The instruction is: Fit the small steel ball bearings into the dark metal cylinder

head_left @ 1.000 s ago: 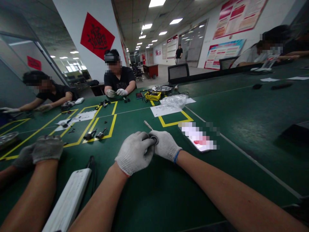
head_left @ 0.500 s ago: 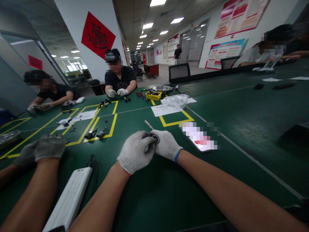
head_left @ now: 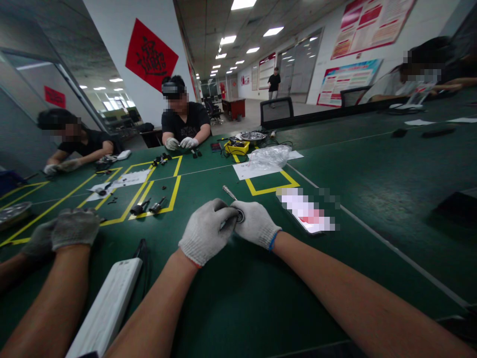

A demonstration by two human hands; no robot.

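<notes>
Both of my hands wear white knit gloves and meet above the green table. My left hand (head_left: 209, 231) is closed, its thumb and fingers at the near side of a small dark round part with a ring-shaped end (head_left: 240, 215). Around the same part my right hand (head_left: 258, 223) is curled from the other side. Most of the part is hidden by the gloves. Just beyond the hands shows a slim metal tool with a patterned handle (head_left: 229, 192); its other end is hidden behind my right glove.
A phone (head_left: 305, 211) lies to the right. Left are a white power strip (head_left: 108, 303), a neighbour's gloved hands (head_left: 76, 227) and dark cylindrical parts (head_left: 157, 205) near yellow tape. Further back are clear plastic wrap (head_left: 272, 156), a yellow tray (head_left: 237, 147) and co-workers.
My left hand has shifted slightly left, and more of the ring-shaped end faces me. My right hand has barely moved. The neighbour's gloved hands have moved slightly left.
</notes>
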